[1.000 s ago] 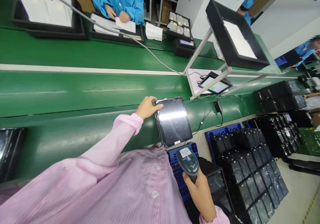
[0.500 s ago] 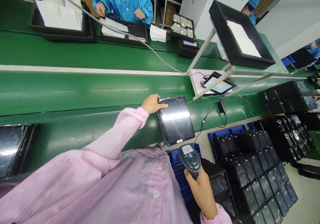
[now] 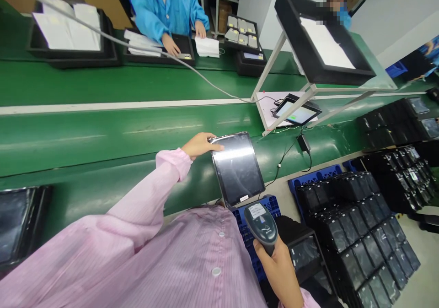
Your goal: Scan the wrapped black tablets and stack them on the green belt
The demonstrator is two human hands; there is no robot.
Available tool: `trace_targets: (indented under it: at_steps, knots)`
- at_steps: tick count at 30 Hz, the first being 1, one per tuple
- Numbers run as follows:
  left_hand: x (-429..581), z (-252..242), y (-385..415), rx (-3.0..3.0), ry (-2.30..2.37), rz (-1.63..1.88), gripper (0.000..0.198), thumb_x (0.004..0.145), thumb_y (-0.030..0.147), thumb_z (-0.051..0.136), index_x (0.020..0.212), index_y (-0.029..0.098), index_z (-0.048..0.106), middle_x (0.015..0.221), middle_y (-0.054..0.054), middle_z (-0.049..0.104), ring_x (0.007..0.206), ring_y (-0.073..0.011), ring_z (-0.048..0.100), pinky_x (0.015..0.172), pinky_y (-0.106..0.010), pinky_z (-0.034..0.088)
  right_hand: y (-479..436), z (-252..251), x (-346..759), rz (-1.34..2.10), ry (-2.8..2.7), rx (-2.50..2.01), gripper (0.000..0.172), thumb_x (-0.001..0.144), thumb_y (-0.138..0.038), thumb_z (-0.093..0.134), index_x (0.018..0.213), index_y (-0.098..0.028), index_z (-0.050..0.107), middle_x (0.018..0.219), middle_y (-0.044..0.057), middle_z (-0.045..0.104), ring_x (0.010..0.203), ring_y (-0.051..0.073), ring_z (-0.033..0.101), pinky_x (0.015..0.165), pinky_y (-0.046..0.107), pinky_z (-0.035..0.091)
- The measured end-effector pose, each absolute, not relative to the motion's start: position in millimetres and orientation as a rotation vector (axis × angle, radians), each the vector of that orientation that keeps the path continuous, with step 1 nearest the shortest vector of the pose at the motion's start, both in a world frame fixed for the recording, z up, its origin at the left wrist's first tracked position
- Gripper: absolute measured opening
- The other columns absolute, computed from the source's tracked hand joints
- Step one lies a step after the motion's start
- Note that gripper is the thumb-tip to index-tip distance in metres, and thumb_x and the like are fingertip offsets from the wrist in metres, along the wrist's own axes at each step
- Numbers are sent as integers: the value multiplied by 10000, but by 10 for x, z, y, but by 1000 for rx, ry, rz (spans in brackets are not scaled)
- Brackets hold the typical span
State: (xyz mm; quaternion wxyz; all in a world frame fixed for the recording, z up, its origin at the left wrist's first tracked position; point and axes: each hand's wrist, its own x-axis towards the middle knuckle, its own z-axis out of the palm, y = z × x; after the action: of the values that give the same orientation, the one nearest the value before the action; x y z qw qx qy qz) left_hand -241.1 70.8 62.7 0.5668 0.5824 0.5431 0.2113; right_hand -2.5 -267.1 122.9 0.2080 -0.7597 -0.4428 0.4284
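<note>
My left hand point(image 3: 201, 146) grips a dark, glossy tablet point(image 3: 238, 168) by its upper left corner, thumb on the screen side and the other fingers out of sight beneath. The tablet is held tilted at the near edge of the green bench, and a small white label point(image 3: 244, 198) shows at its lower edge. In my right hand point(image 3: 277, 264) is a grey barcode scanner point(image 3: 262, 225), its head just below the tablet's labelled edge. Scanner and tablet look close together; whether they touch I cannot tell.
A green workbench point(image 3: 103, 138) runs across the view. At its right a metal stand point(image 3: 274, 67) bears a black tray point(image 3: 284, 19), with a lit tablet point(image 3: 298, 111) below. Stacked black trays of devices point(image 3: 356, 225) stand on a blue pallet point(image 3: 313, 175). A co-worker point(image 3: 168, 10) sits opposite.
My left hand and the tablet have shifted slightly left in view; the scanner stays near the labelled edge. Across the bench, the co-worker's hands have reached down to the tray and white sheets.
</note>
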Motion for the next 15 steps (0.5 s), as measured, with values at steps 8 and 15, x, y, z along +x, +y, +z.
trace_targets:
  at_steps: [8, 15]
  knots:
    - [-2331, 960, 957, 1042, 1059, 363, 624, 454, 371, 1001, 938, 149, 676, 876, -34, 712, 761, -164, 691, 674, -271, 597, -2780, 1236, 373, 939, -952, -2147, 441, 876, -546, 651, 1055, -156, 753, 982, 118, 781, 1026, 303, 728, 917, 338, 577]
    - [-1209, 1059, 1524, 1109, 833, 185, 607, 556, 327, 978, 1058, 139, 693, 1010, -81, 734, 805, -182, 716, 696, -279, 627, -2872, 1254, 802, 756, -702, -2212, 413, 807, -608, 703, 719, -204, 710, 574, 59, 646, 788, 286, 718, 743, 309, 588]
